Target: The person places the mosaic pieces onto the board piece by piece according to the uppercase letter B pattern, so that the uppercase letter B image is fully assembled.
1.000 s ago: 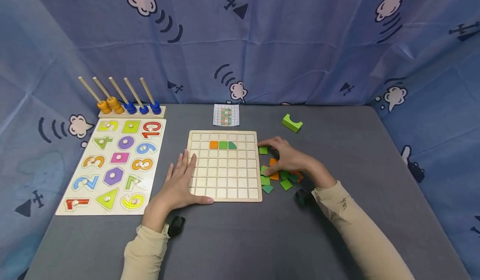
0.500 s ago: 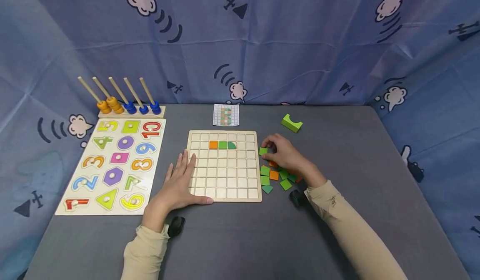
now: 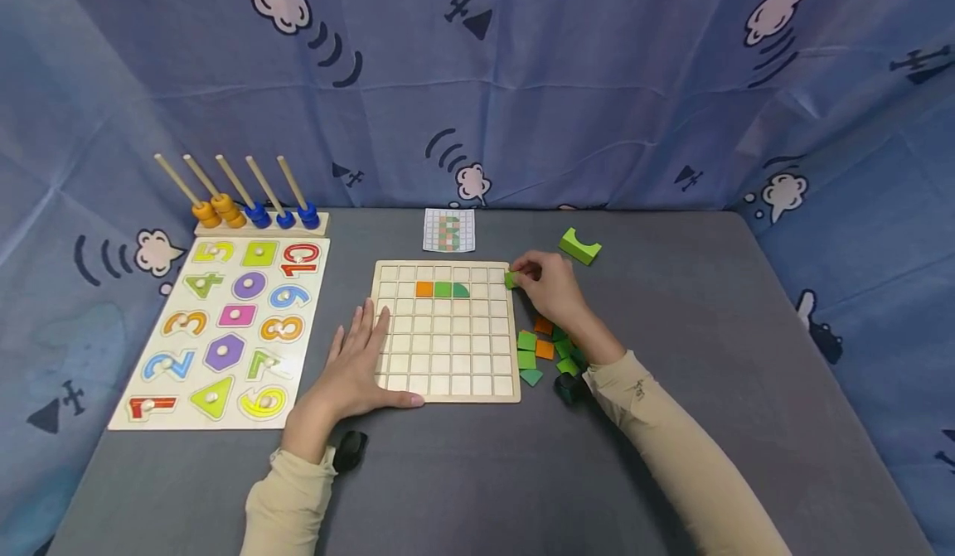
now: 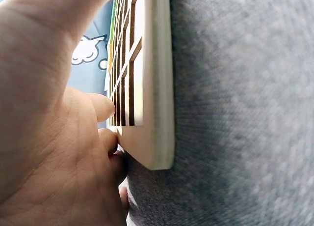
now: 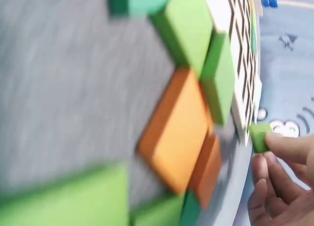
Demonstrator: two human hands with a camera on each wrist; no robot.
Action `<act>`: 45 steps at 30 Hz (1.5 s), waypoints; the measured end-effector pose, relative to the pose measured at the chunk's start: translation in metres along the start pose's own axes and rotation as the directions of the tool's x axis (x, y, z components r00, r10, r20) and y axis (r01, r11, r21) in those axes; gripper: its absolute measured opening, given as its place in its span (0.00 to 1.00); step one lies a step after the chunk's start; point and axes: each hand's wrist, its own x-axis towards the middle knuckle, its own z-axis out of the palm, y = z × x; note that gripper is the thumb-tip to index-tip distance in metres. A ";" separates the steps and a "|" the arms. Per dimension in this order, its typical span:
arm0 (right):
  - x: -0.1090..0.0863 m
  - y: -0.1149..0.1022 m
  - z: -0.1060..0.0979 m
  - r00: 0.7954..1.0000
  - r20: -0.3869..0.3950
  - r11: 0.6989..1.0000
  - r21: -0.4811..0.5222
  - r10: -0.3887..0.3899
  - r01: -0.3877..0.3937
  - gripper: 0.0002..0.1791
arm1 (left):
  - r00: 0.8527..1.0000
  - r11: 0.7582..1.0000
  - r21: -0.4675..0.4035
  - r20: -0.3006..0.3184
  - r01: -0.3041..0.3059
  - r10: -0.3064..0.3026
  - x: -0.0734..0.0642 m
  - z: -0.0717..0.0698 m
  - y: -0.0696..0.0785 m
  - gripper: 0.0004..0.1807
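A wooden grid board [image 3: 451,365] lies flat on the grey table. In one of its upper rows sit an orange square tile [image 3: 424,289], a green square tile [image 3: 443,289] and a dark green quarter-round tile [image 3: 461,290]. My left hand [image 3: 354,369] rests with spread, straight fingers on the board's left and near edges; the left wrist view shows the palm beside the board's corner [image 4: 159,152]. At the board's upper right edge, my right hand [image 3: 554,287] pinches a light green square tile [image 5: 259,137] between thumb and fingers.
Several loose green and orange tiles [image 3: 545,350] lie right of the board. Behind it is a small pattern card [image 3: 449,230]. A green arched block [image 3: 579,247] stands back right. At left are a number puzzle board [image 3: 224,332] and a peg stand with rings [image 3: 261,220].
My right hand moves from the loose tiles up and left to the board's edge, lifting a light green square tile from the table. The left hand stays put.
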 end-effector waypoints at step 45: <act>0.006 -0.074 0.088 0.989 0.147 0.996 -0.085 0.006 0.007 0.04 | 1.000 1.000 0.012 0.007 0.024 -0.024 0.003 0.002 -0.005 0.80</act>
